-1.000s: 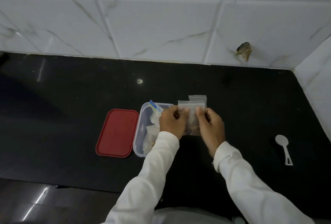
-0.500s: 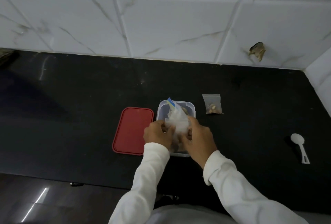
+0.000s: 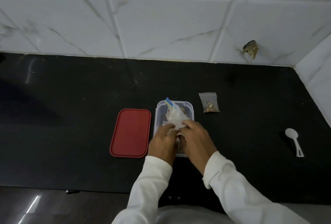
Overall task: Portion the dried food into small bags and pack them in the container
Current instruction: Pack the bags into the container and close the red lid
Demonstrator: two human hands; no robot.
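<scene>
A clear plastic container (image 3: 191,109) stands on the black counter, holding dried food and a bundle of clear plastic bags (image 3: 174,118) with a blue-and-yellow strip at its top. My left hand (image 3: 162,142) and my right hand (image 3: 196,140) are both over the near half of the container, fingers curled on the bag bundle. The near part of the container is hidden under my hands. A small filled zip bag (image 3: 209,103) with brown dried food lies flat on the counter to the right of the container.
The red lid (image 3: 130,132) lies flat just left of the container. A white plastic spoon (image 3: 293,140) lies far right on the counter (image 3: 71,116). White tiled walls close the back and the right side.
One second ago both hands held the small bag up in front of the container. That bag now lies on the counter to the right, and both hands have dropped onto the bag bundle in the container.
</scene>
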